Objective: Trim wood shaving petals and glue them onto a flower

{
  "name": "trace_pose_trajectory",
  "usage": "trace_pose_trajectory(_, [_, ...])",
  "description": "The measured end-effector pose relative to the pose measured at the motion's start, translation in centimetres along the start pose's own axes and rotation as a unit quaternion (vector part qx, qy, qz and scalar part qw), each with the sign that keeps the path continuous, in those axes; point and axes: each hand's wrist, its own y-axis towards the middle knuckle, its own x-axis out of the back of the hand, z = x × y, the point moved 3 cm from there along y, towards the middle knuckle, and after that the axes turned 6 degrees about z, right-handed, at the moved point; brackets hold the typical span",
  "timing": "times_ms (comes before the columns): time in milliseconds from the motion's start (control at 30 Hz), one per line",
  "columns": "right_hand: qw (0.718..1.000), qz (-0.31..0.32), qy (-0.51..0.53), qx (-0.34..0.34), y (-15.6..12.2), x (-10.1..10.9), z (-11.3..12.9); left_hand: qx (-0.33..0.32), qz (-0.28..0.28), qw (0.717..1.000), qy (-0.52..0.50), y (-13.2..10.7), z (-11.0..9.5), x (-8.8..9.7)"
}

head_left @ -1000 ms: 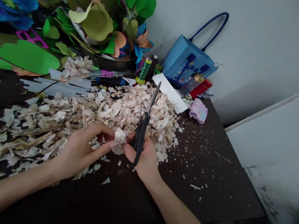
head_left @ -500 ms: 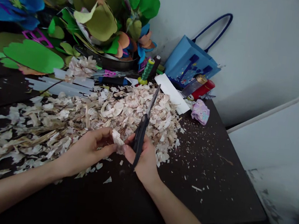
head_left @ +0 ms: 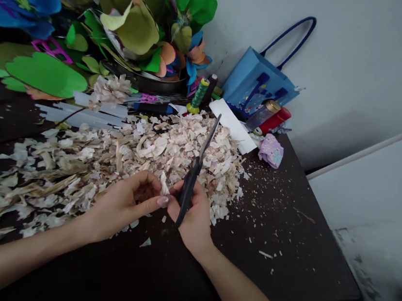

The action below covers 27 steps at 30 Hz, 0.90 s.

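Note:
My right hand (head_left: 195,215) grips the black handles of a pair of scissors (head_left: 194,169), whose closed blades point up and away over a heap of pale husk scraps (head_left: 171,152). My left hand (head_left: 124,204) pinches a small pale husk piece (head_left: 163,185) between thumb and fingers, right beside my right thumb. Both hands rest at the near edge of the heap on a dark table (head_left: 284,248).
Coloured paper leaves and flowers (head_left: 128,29) fill the back left around a dark bowl (head_left: 146,83). A blue bag (head_left: 257,81) leans on the wall, with thread spools (head_left: 198,94), a red can (head_left: 274,120), a white strip (head_left: 231,125) and a crumpled wrapper (head_left: 270,150) near it.
My left fingers have turned the husk piece so it stands thinner between my hands. The scissors have tilted slightly right. The view has shifted a little.

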Motion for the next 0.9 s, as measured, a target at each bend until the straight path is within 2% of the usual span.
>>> trace_pose_trajectory(233, [0.999, 0.008, 0.031, -0.001, 0.0, 0.1, -0.1, 0.02, 0.011, 0.997, -0.079, 0.6, 0.9, -0.1])
trace_pose_trajectory(367, [0.998, 0.016, 0.054, -0.018, 0.3, 0.3, -0.7, 0.038, 0.009, 0.994, -0.103, 0.5, 0.5, 0.1])
trace_pose_trajectory(533, [0.998, 0.005, 0.066, -0.007, 0.6, 0.4, -1.6, 0.047, -0.004, 0.99, -0.136, 0.4, -0.1, 0.2])
trace_pose_trajectory(733, [0.996, 0.006, 0.082, -0.023, 0.5, 0.3, -1.8, 0.049, -0.004, 0.99, -0.133, 0.6, -0.1, 0.0])
trace_pose_trajectory(900, [0.994, 0.018, 0.107, -0.028, 0.4, 0.3, -1.9, 0.058, 0.022, 0.99, -0.124, 0.6, 0.0, 0.1])
